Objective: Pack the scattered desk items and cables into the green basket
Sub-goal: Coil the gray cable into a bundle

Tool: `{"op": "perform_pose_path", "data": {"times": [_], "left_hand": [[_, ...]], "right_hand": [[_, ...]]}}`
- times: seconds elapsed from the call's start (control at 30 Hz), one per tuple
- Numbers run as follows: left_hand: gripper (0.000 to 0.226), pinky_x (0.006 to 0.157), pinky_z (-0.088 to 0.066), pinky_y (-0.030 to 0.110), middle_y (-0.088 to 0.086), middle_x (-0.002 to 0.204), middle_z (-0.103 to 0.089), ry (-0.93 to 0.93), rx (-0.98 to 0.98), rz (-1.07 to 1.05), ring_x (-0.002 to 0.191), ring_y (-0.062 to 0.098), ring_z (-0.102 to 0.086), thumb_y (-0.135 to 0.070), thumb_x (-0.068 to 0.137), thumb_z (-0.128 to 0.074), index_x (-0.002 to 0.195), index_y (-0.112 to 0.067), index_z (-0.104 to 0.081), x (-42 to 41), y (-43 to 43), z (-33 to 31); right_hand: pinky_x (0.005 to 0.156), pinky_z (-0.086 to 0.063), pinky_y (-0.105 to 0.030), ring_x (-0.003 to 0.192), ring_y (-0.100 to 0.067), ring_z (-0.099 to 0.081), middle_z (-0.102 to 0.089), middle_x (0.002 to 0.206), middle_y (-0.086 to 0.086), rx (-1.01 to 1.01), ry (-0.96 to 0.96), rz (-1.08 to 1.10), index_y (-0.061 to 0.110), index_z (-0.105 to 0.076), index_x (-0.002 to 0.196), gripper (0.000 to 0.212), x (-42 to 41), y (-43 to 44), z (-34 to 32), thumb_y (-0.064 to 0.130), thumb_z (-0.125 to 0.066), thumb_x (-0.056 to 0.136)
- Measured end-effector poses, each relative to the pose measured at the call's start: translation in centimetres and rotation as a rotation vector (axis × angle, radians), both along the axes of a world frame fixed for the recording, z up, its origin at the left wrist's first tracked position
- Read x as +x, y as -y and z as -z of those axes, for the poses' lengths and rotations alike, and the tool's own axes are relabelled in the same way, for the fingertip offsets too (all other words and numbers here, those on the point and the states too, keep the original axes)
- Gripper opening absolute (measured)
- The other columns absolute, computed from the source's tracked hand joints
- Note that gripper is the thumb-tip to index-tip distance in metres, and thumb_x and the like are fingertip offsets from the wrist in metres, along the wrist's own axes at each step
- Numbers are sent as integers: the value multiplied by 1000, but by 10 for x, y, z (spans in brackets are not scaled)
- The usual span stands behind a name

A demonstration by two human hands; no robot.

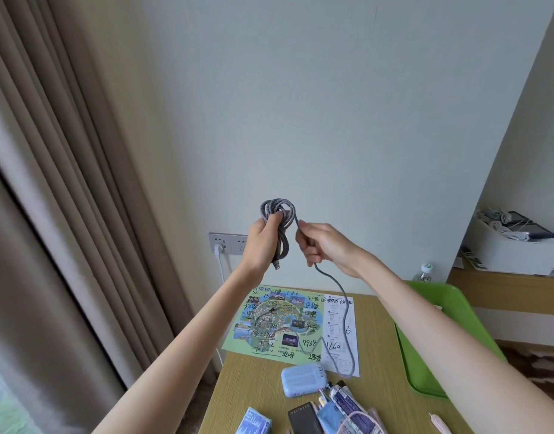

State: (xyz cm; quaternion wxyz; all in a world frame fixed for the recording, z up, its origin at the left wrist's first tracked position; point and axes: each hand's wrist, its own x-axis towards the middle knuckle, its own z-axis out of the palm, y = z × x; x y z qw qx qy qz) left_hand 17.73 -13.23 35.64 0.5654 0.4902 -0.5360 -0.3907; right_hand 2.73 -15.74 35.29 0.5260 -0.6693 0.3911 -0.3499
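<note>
Both hands are raised in front of the wall, above the desk. My left hand grips a coiled bundle of grey braided cable, with a connector end hanging below the fist. My right hand pinches the same cable's loose strand, which drops down to the desk and trails over the map sheet. The green basket stands at the desk's right side, partly hidden by my right forearm.
On the wooden desk lie a light blue power bank, a blue tissue pack, a dark box and pens in a pouch. A wall socket holds a white plug. Curtains hang left; a shelf with a white box is right.
</note>
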Motion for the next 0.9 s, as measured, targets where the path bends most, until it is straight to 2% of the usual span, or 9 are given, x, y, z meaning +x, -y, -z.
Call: {"op": "perform_pose_path", "data": {"times": [0.13, 0.23, 0.3, 0.37, 0.5, 0.63, 0.77, 0.83, 0.9], "left_hand": [[36, 65, -45, 21, 7, 77, -60, -24, -35, 53, 67, 8, -56, -27, 98, -42, 95, 0, -66, -4, -3, -3], [44, 73, -48, 35, 27, 72, -57, -32, -59, 79, 68, 26, -58, -27, 100, -41, 92, 14, -54, -5, -6, -4], [48, 76, -47, 44, 30, 72, -53, -25, -64, 106, 70, 30, -54, -29, 101, -39, 85, 15, -49, -5, -7, -5], [48, 74, -42, 43, 23, 74, -48, -18, -63, 120, 72, 29, -48, -32, 102, -38, 81, 11, -48, -4, -8, -5], [31, 71, -34, 35, 8, 76, -41, -101, -61, 45, 72, 19, -39, -39, 100, -40, 85, -12, -44, 0, -6, -4], [33, 66, -44, 29, -8, 59, -57, -359, -25, 40, 66, 15, -57, -37, 101, -39, 79, -16, -51, 9, 2, -14], [29, 69, -46, 28, -3, 67, -58, -586, 21, -19, 64, 12, -57, -35, 100, -44, 80, -16, -54, 23, 10, -22], [31, 61, -48, 26, -3, 59, -57, -687, 17, -8, 53, 12, -57, -33, 100, -43, 77, -14, -52, 31, 13, -24], [30, 56, -46, 25, -3, 59, -54, -699, 7, -38, 50, 11, -54, -32, 99, -44, 75, -15, -51, 37, 13, -25]], "right_hand": [[57, -48, -28, 46, -17, -38, -39, 55, -2, 19, 16, -78, 15, -53, 64, 48, 7, -4, 3, 44, -40, 100], [59, -50, -31, 46, -19, -44, -44, 54, -3, 14, -11, -78, 13, -53, 63, 49, 10, -6, 1, 46, -43, 98], [60, -49, -32, 45, -20, -48, -46, 52, -3, 1, -51, -69, 14, -53, 59, 53, 10, -7, 0, 48, -43, 98], [62, -47, -32, 45, -20, -49, -46, 51, -3, -11, -85, -68, 15, -53, 55, 56, 9, -7, -3, 51, -44, 97], [59, -45, -29, 45, -19, -45, -45, 52, -5, -45, -108, -14, 12, -57, 59, 52, 4, -5, -9, 50, -53, 94], [59, -41, -28, 45, -14, -34, -36, 46, 3, -100, -122, 87, 10, -57, 60, 47, -5, 0, -12, 44, -59, 92], [44, -21, -23, 44, -13, -20, -23, 52, 5, -55, -62, 136, 19, -40, 54, 48, -14, 3, -14, 37, -69, 87], [40, -12, -22, 43, -11, -14, -19, 54, 5, -14, -18, 124, 23, -31, 55, 52, -18, 6, -15, 36, -70, 87], [38, -11, -21, 42, -10, -13, -19, 53, 6, -15, -23, 118, 22, -31, 57, 51, -21, 7, -17, 36, -69, 88]]}}
